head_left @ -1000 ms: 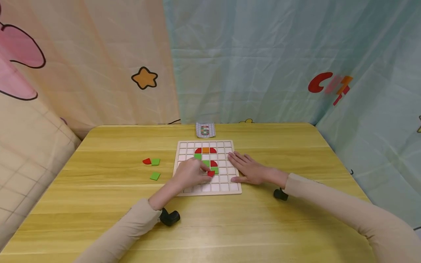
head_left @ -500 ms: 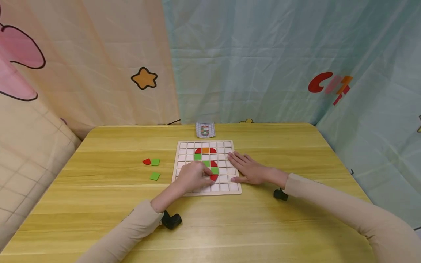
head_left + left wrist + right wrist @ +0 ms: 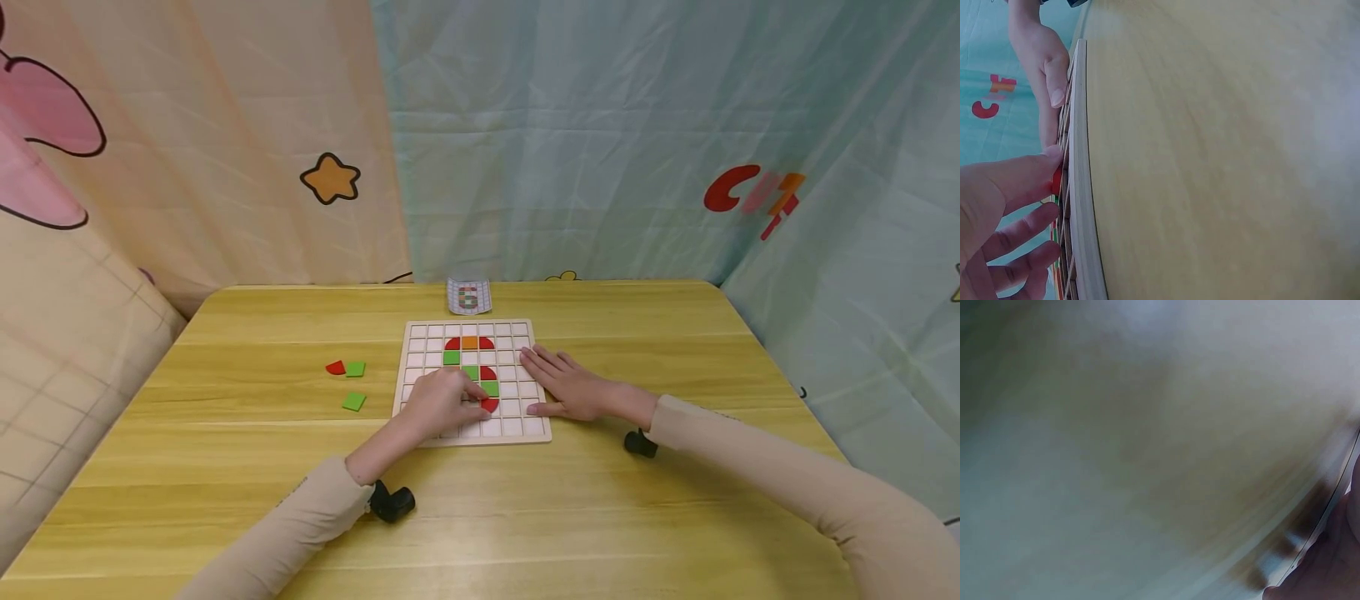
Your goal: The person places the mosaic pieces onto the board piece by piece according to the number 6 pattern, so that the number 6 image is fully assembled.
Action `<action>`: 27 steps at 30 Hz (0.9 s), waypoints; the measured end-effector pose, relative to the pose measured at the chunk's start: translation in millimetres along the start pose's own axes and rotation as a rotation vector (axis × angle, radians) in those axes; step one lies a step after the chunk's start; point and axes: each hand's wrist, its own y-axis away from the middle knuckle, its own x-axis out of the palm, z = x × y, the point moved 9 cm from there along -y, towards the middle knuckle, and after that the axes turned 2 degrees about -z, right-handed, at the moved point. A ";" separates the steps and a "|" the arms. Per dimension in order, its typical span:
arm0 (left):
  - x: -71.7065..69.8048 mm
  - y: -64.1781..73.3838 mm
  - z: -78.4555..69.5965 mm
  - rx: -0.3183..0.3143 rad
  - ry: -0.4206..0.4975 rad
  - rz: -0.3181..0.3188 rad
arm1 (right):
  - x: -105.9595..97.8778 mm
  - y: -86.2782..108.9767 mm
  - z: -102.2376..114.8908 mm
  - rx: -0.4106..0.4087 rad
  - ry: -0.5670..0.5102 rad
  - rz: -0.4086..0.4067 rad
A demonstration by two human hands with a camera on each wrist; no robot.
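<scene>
A square wooden grid board (image 3: 517, 427) lies on the table. My left hand (image 3: 438, 400) reaches over its lower middle, thumb and index finger pinching a red quarter-circle tile (image 3: 490, 406) at a cell just below a green square tile (image 3: 489, 388). In the left wrist view, this red tile shows between the fingertips at the board's surface. Flat on the board's right edge rests my right hand (image 3: 566, 387), fingers spread. Farther up sit an orange square tile (image 3: 469, 342) between two red quarter-circles and another green square (image 3: 452, 357). My left hand hides some cells.
Left of the board lie a loose red quarter-circle (image 3: 335, 367) and two loose green squares, one of them a green tile (image 3: 354, 402) nearer me. A small patterned card (image 3: 468, 297) lies behind the board. Printed curtains (image 3: 555, 150) hang at the table's far edge.
My left hand has moved slightly right and nearer me. The red quarter-circle it pinches has gone from tilted over the board to lying at a cell. My right hand stays put.
</scene>
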 end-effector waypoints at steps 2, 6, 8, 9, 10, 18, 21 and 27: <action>-0.1 -0.2 0.1 0.001 0.000 -0.007 | -0.2 -0.1 0.2 -0.002 -0.002 -0.001; -0.5 -0.2 0.1 0.006 -0.003 -0.019 | -0.5 -0.1 0.2 -0.003 -0.006 -0.002; -0.7 -0.2 0.0 0.009 -0.003 -0.022 | -0.6 -0.1 0.1 -0.003 -0.008 -0.002; -0.9 -0.3 0.0 0.010 -0.003 -0.023 | -0.6 -0.1 0.1 -0.003 -0.008 -0.001; -1.1 -0.4 -0.1 0.011 -0.002 -0.025 | -0.7 -0.1 0.1 -0.003 -0.010 -0.001; -0.2 -2.5 1.5 0.003 0.005 -0.023 | -1.1 0.0 0.5 -0.003 -0.012 0.001; -0.2 -2.8 1.2 0.015 0.008 -0.025 | -0.9 -0.1 0.1 -0.001 -0.010 0.002; -0.1 -1.6 1.6 0.008 0.025 -0.021 | 0.1 -0.3 -0.2 -0.003 -0.006 0.001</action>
